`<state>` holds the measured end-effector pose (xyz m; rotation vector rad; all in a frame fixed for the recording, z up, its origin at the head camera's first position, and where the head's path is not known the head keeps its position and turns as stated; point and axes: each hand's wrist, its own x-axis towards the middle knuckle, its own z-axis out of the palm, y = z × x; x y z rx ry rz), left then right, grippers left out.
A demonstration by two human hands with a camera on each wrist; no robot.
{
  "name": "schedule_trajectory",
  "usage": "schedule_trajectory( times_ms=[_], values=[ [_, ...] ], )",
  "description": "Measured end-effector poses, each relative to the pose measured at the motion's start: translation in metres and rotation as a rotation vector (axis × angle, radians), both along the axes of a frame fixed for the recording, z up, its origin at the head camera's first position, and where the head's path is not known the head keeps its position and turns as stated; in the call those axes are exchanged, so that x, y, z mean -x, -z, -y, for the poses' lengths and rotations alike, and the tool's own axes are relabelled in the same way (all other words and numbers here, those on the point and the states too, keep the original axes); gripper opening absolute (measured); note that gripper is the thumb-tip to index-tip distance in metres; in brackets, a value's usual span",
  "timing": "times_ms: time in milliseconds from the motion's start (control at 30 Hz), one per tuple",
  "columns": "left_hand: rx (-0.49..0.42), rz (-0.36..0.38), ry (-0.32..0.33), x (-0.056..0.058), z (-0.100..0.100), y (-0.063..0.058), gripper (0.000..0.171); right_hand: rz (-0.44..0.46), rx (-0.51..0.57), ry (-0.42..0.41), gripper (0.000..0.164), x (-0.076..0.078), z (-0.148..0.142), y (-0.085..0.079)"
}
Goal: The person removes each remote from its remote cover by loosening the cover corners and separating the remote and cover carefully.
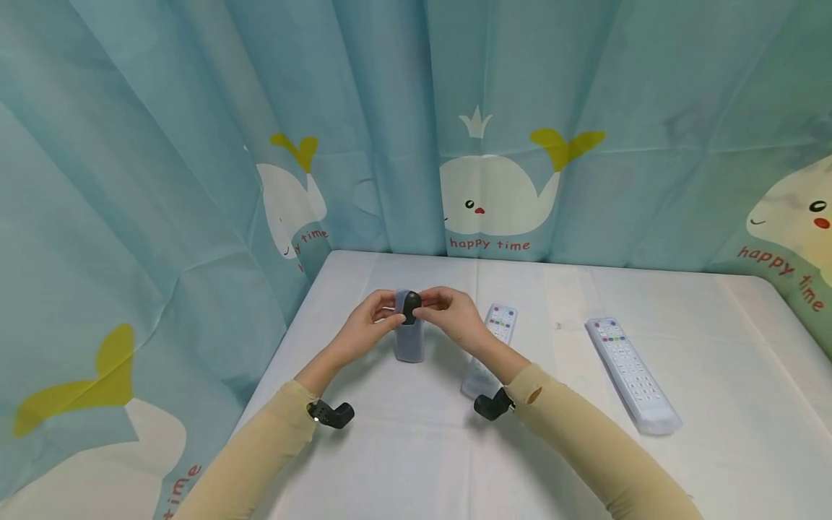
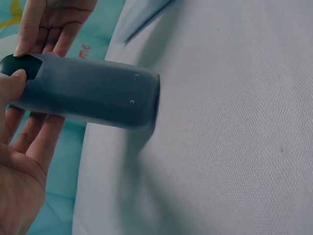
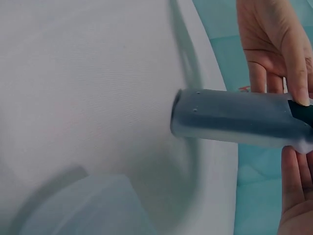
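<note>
A dark remote control (image 1: 411,303) stands on end in a translucent soft cover (image 1: 409,347), its lower end at the tabletop. The dark end shows through an opening at the top of the cover. My left hand (image 1: 364,323) grips one side of that upper end, thumb on the opening's edge and fingers behind. Opposite it, my right hand (image 1: 456,318) pinches the other edge between thumb and fingers. The left wrist view shows the cover (image 2: 98,90) enclosing most of the remote. Both thumbs lie at the dark part in that view.
A white remote in a clear cover (image 1: 500,325) lies partly beneath my right forearm. Another covered white remote (image 1: 630,372) lies farther right on the white tabletop (image 1: 403,462). A whale-print curtain (image 1: 390,130) hangs behind and to the left of the table.
</note>
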<state>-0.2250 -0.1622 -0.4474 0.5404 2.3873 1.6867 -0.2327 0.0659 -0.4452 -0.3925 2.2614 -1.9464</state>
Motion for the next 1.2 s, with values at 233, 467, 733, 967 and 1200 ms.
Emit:
schedule_trajectory(
  times_ms=[233, 467, 733, 967, 1200],
  values=[
    [0.005, -0.013, 0.010, -0.002, -0.003, -0.004, 0.044, -0.045, -0.049, -0.003, 0.036, -0.004, 0.004, -0.001],
    [0.013, -0.009, 0.023, -0.001, -0.004, -0.006, 0.045, -0.061, -0.108, -0.014, 0.033, -0.003, 0.005, 0.000],
    [0.034, 0.012, -0.015, 0.003, -0.005, -0.009, 0.045, -0.077, -0.127, -0.030, 0.032, -0.002, 0.006, -0.004],
    [0.016, 0.012, -0.156, 0.004, -0.014, -0.020, 0.045, -0.072, -0.125, -0.026, 0.030, -0.001, 0.007, -0.004],
    [-0.038, 0.045, -0.242, 0.005, -0.021, -0.028, 0.036, -0.059, -0.112, -0.039, 0.030, -0.002, 0.006, -0.006]
  ],
)
